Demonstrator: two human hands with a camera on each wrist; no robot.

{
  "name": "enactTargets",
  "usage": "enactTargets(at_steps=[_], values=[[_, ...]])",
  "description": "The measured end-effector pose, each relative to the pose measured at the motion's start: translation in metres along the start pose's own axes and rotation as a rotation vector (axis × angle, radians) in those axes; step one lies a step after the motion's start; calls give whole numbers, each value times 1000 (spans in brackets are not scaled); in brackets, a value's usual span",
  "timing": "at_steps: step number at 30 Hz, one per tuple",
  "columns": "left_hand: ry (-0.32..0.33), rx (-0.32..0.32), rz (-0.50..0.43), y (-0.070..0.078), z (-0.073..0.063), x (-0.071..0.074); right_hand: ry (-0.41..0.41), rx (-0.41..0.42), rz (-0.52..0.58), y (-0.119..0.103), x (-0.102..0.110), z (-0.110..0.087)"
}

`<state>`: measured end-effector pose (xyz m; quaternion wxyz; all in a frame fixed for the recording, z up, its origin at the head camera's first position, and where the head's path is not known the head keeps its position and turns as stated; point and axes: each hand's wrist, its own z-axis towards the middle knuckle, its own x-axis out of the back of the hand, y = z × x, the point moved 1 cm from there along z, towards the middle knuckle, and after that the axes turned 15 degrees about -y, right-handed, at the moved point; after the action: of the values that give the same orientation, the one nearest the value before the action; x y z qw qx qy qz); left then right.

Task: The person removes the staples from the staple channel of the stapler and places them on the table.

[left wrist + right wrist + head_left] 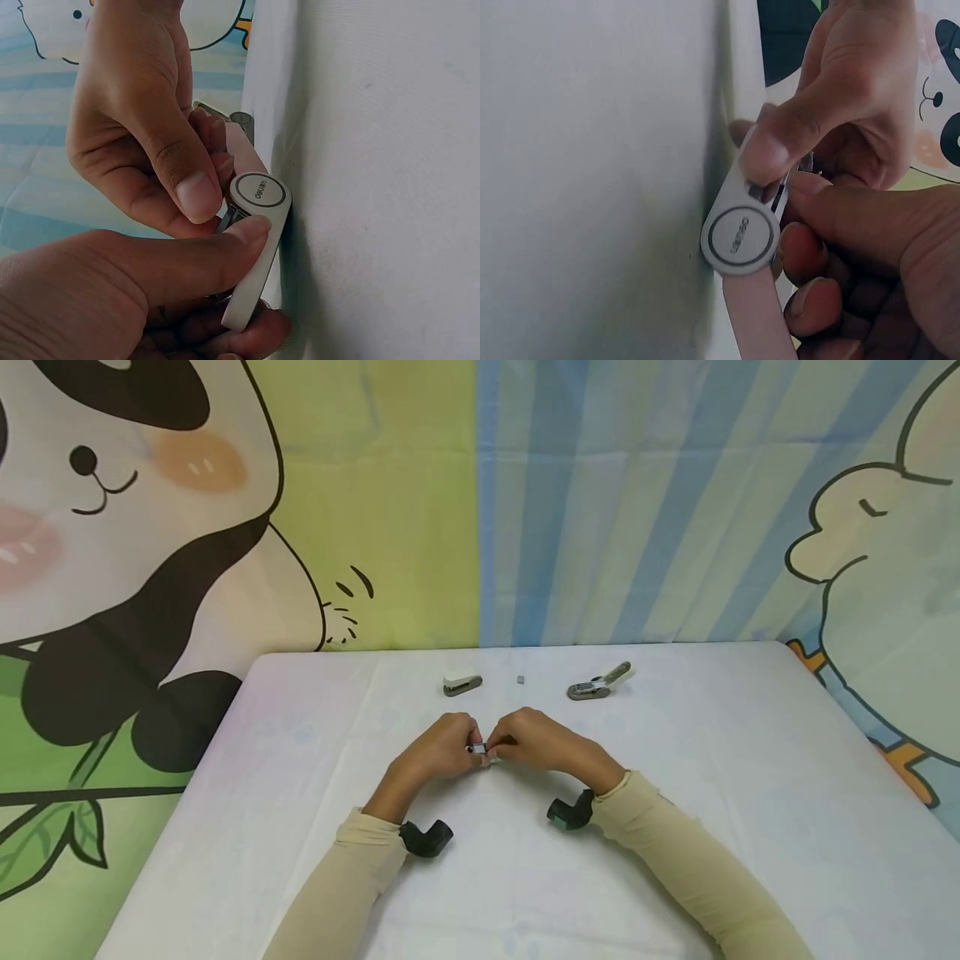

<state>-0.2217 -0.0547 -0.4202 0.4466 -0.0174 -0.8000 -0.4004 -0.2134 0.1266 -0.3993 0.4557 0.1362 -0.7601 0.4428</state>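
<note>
A small white stapler (pixel 259 274) with a round hinge disc is swung open between the two hands. My left hand (pixel 448 747) grips its body, the thumb (pixel 244 232) lying along the side just by the hinge. My right hand (pixel 536 739) has its fingers curled against the stapler, thumb tip (pixel 810 186) at the dark metal magazine and fingers beside the hinge and raised arm. Whether a strip of staples sits between the right fingertips is hidden. In the head view the hands meet low over the table, mostly covering the stapler.
Behind the hands on the white-covered table (pixel 315 710) lie a closed white and grey stapler (pixel 462 684), a tiny grey block (pixel 521 680) like a staple strip, and an opened grey stapler (pixel 598 683). A printed curtain (pixel 405 510) hangs along the back edge.
</note>
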Motion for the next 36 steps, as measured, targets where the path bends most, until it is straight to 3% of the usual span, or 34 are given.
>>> enactTargets(at_steps=[15,25,36], values=[[9,-9,63,7,-1,1,54,-22,38,4,-7,5],[5,8,68,7,-1,1,120,-13,-63,1,-9,5],[-28,-13,-15,0,-1,2,134,117,-96,0,-10,7]])
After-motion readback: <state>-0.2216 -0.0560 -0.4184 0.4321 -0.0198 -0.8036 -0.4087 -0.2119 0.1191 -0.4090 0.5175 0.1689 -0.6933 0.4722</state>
